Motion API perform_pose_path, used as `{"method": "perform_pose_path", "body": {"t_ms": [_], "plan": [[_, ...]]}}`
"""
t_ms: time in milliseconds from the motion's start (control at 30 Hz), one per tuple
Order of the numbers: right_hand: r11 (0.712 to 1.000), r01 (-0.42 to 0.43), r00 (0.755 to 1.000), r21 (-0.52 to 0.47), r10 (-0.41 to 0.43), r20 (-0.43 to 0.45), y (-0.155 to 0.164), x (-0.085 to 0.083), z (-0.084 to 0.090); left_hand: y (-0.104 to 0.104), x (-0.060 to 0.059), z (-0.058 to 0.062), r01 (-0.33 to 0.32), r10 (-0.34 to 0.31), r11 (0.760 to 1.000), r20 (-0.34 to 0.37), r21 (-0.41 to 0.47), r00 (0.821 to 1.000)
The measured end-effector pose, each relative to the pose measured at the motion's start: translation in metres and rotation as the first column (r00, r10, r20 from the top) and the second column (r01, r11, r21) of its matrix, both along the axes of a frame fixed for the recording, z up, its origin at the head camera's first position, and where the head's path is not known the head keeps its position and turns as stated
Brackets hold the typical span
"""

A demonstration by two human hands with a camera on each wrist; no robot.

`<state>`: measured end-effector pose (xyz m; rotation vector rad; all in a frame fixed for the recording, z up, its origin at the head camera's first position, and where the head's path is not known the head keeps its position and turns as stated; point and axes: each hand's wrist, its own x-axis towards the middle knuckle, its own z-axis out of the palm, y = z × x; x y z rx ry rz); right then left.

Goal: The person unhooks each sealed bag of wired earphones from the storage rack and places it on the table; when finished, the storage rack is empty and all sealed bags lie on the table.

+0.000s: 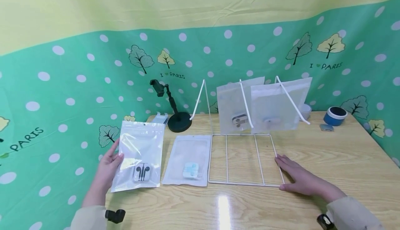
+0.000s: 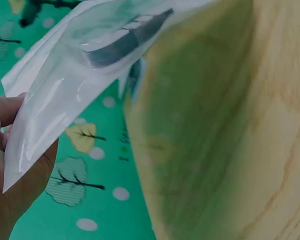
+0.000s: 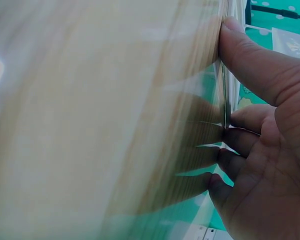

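— Nearest, what do the two hands have?

— Left hand [image 1: 107,164] pinches the left edge of a clear pouch [image 1: 140,153] with black earphones [image 1: 141,172] in its bottom, holding it tilted up at the front left corner of the tabletop [image 1: 343,160]. Right hand [image 1: 300,176] lies flat, fingers spread and straight, touching the right front corner of a white wire rack [image 1: 243,158].

— And between them?

— Just beside the held pouch, a second pouch [image 1: 187,160] lies flat on the wood with a pale blue item inside, its right edge at the rack's base.

— Farther back?

— Two frosted bags [image 1: 265,105] lean upright on the rack's slanted arms, the left one with a silver-grey item in it. Left of the rack stands a black phone holder [image 1: 175,113] on a round base. At the far right sit a blue tape roll [image 1: 335,115] and a small grey piece beside it. Behind everything hangs a green dotted cloth [image 1: 78,84] printed with trees.
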<state>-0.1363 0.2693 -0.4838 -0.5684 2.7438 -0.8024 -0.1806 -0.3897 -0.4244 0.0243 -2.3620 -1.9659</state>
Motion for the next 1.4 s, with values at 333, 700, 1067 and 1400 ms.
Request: {"method": "perform_pose_path", "body": {"t_ms": [333,700,1067,1400], "plan": [[1.0,0.006,1.0,-0.004,-0.006,0.003,-0.001,0.001,0.001,-0.001,-0.028,-0.03,0.058,-0.019,0.972,0.171,-0.228,0.985],[1.0,0.02,1.0,0.003,-0.02,0.019,-0.001,0.001,0.0,0.001,-0.043,-0.045,0.053,0.034,0.913,0.203,-0.405,0.979],[1.0,0.018,1.0,0.002,-0.018,0.011,0.0,0.001,-0.001,0.01,-0.049,-0.048,0.015,0.118,0.852,0.219,-0.523,0.969],[1.0,0.011,1.0,0.002,-0.011,-0.001,0.0,0.001,0.0,0.014,-0.044,-0.045,-0.002,0.152,0.682,0.139,-0.731,0.979]]}}
